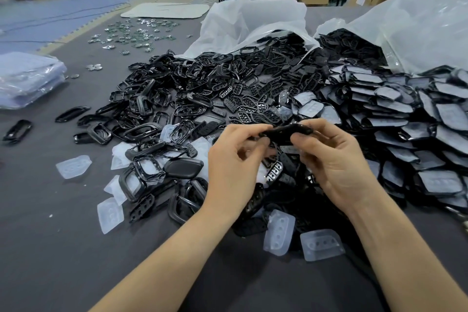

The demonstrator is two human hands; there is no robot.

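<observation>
Two hands on one black shell [285, 132]: our left hand [234, 159] pinches its nine o'clock end, our right hand [334, 157] its three o'clock end (held edge-on), above the parts heap [228, 88].

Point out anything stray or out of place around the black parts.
Two black oval plastic frames lie apart on the grey mat, left of the heap of black plastic shells; translucent white rubber pads lie scattered along its near edge.
</observation>
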